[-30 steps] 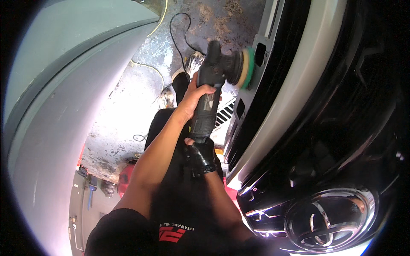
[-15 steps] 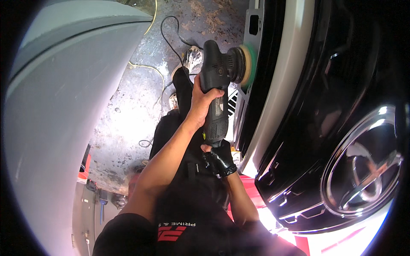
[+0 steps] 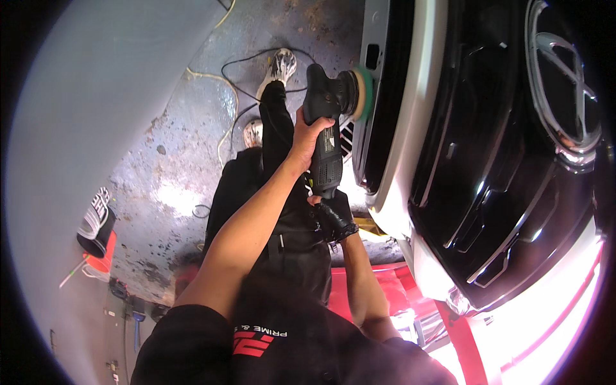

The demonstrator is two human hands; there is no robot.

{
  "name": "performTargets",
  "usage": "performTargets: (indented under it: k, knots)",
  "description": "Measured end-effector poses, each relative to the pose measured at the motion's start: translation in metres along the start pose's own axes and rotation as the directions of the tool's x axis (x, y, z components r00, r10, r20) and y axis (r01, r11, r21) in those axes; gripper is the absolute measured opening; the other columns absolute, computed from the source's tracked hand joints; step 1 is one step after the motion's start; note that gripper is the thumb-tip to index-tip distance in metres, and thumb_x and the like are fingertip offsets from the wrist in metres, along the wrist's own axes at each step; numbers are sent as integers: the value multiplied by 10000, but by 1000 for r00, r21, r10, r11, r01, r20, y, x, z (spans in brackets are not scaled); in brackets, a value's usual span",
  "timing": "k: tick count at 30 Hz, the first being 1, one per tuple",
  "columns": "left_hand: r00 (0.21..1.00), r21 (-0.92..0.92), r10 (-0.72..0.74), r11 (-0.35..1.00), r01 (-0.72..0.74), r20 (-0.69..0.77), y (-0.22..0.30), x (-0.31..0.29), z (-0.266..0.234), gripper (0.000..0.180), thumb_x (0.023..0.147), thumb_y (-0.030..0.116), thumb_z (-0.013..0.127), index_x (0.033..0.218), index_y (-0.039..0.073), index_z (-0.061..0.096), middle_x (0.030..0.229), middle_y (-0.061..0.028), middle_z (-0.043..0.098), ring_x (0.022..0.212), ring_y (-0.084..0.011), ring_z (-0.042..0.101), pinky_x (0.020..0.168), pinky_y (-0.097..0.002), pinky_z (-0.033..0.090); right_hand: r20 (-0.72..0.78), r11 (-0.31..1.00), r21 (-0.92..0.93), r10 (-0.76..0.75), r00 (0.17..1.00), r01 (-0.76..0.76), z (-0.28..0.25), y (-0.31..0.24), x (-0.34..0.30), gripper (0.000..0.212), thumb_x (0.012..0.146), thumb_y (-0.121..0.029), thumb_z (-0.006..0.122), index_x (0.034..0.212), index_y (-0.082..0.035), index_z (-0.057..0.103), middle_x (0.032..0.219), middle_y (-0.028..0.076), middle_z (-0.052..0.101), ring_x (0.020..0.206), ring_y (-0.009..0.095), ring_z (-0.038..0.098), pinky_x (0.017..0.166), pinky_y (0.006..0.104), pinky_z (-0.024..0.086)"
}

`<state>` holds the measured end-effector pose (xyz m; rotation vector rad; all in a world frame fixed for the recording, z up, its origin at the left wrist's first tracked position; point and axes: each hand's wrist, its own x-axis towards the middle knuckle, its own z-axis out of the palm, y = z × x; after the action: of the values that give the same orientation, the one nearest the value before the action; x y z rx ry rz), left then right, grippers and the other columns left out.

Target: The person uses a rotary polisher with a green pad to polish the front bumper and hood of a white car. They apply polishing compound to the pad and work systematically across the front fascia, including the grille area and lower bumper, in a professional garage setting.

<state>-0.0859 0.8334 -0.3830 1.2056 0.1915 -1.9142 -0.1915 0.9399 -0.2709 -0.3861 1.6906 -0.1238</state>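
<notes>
A black electric polisher (image 3: 327, 144) is held lengthwise in front of me by both hands. My bare left hand (image 3: 306, 142) is wrapped round its body just below the head, thumb across the near side. Lower down, my right hand (image 3: 337, 217), in a black glove with the thumb tip bare, grips the rear end. The polisher's round pad (image 3: 364, 96), yellowish with a green face, is turned to the right, toward the black and white front of a car (image 3: 420, 122). Whether the pad touches the car's lower edge I cannot tell.
A black cord (image 3: 240, 62) loops over the grey, stained floor (image 3: 154, 186) near my shoes (image 3: 282, 64). A yellowish cable (image 3: 236, 109) runs beside it. A large grey panel (image 3: 77, 128) fills the left side. An orange bucket (image 3: 102, 258) stands at lower left, and red panels (image 3: 378, 289) lie behind my right arm.
My view has turned, so the car's emblem sits higher and an orange bucket shows at left. Both hands keep their hold on the polisher, which appears slightly higher in the picture.
</notes>
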Motion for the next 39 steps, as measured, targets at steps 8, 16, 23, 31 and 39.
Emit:
performTargets:
  k: [8,16,23,31,39]
  knots:
    - [993,35,-102,994,104,-63,-87,-27,-57,801,743,237,881,1387,29,454,1118,-126,661,897,-209,700,794,-373,580,-74,992,-92,-91,993,84,6,99,-18,297,852,-295,809,847,-13,716,729,20,667,645,85,584,570,282,462]
    - [971,577,216,808,-122,-97,-30,6,-29,1085,674,370,914,1529,35,336,1234,-257,678,1106,-380,691,990,-423,523,-27,998,64,-11,1000,13,30,48,9,243,865,-249,810,897,-47,679,724,-18,621,644,77,545,566,290,420]
    - [999,368,35,930,-30,-6,-103,-23,-87,1086,680,234,940,1547,20,322,1310,-189,612,1219,-275,602,1056,-376,471,-169,991,85,-86,982,102,49,173,10,275,877,-243,804,1015,-18,728,833,7,709,704,78,606,608,274,488]
    - [971,157,101,978,-136,215,-87,67,-99,1065,688,226,952,1549,68,345,1266,-117,605,1153,-225,613,986,-371,511,-309,956,-31,-287,907,292,69,167,116,179,910,-181,782,955,-35,689,708,-16,633,547,77,555,479,259,412]
    - [957,143,175,967,-211,233,-62,196,-71,1198,675,362,953,1594,7,271,1437,-222,542,1304,-314,554,1114,-397,435,-434,927,-101,-367,823,361,50,117,244,182,850,-153,796,905,-24,680,749,29,669,629,136,579,612,318,476]
